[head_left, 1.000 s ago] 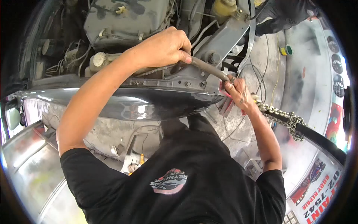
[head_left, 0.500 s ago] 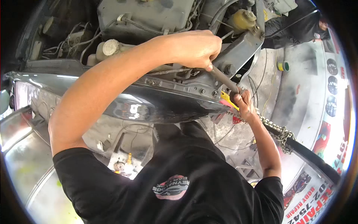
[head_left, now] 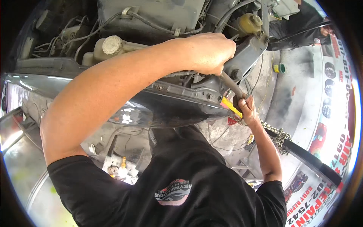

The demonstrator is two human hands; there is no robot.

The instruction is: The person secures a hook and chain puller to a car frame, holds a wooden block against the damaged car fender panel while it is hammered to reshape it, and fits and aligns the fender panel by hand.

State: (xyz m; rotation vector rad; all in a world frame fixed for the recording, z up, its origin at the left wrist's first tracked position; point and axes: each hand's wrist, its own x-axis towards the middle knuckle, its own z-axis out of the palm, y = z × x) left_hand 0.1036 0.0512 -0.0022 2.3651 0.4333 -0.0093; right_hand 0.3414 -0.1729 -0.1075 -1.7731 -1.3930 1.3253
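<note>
Hose (head_left: 231, 85) was held near a car's fender (head_left: 172, 109).
Left hand (head_left: 212, 53) and right hand (head_left: 247, 109) both clamped around it.

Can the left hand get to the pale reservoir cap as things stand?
Probably, but not without letting go: the left hand is gripping the gray tube. The pale reservoir cap looks uncovered, beside the left forearm, with nothing visible over it.

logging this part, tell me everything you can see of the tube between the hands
The tube is plain, dull grey-brown and gently curved; rubber or metal, I cannot tell. It slants from the left hand to the right hand, which both grip it and hide its ends. In view it passes beside a dark round bolt head.
</note>
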